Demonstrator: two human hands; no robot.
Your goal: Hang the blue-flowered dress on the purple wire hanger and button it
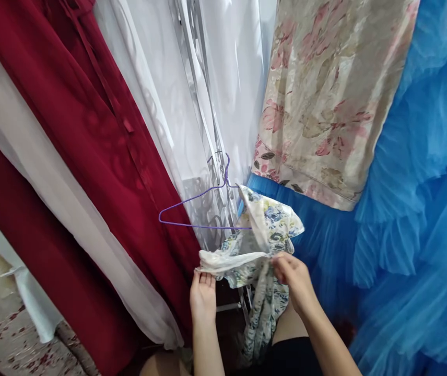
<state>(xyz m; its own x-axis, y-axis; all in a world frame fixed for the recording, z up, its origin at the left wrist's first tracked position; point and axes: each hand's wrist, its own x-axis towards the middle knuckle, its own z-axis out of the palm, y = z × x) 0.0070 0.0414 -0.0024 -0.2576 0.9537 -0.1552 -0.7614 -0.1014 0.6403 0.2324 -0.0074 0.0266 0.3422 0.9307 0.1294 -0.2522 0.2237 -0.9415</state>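
A white garment with a blue and yellow floral print hangs by one side on a purple wire hanger. The hanger's left arm is bare. My left hand grips the edge of the garment's loose side, fingers curled under the pale fabric. At the garment's middle, my right hand pinches the cloth between thumb and fingers. A pale band of fabric stretches between both hands. The lower part of the garment drops down between my forearms.
A metal rack post stands behind the hanger. Dark red dresses and a pale pink one hang at left, white gowns behind. A pink-flowered beige garment and blue ruffled tulle hang at right.
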